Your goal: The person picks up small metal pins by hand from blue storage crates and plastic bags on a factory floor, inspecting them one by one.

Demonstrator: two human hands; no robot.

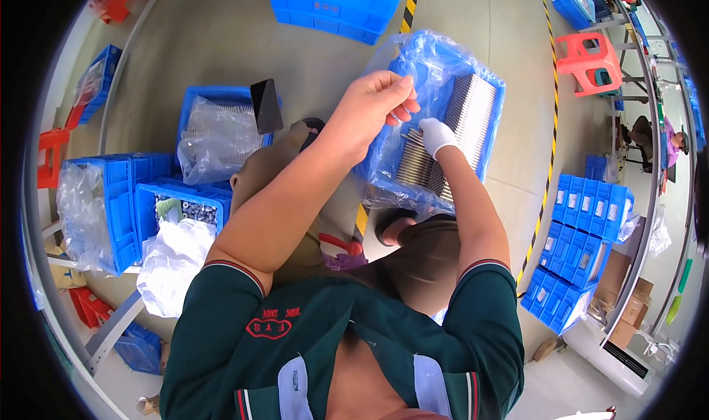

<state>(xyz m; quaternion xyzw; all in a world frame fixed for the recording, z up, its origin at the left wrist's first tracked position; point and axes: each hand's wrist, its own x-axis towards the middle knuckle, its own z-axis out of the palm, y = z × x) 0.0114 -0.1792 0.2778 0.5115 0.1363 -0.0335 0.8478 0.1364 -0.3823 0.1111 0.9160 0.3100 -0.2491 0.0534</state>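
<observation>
A blue plastic bin [496, 124] lined with clear plastic film [384, 154] stands in front of me. Inside it, thin silvery metal parts [473, 113] are packed in a long row, with a shorter row [415, 161] beside it. My bare left hand [377, 104] is raised over the bin's left side, thumb and forefinger pinched and the other fingers curled. Whatever that pinch holds, if anything, is too small to make out. My right hand [437, 136], in a white glove, reaches into the bin between the two rows. Its fingers are curled in at the parts; their grasp is hidden.
Left of my legs, a black phone [266, 106] rests by a blue bin [193, 98] of film-covered parts. Another bin [151, 213] holds small metal pieces, with a white bag [175, 261] over its edge. Blue crates [336, 6] stand ahead; more crates [583, 231] and red stools [589, 62] are right.
</observation>
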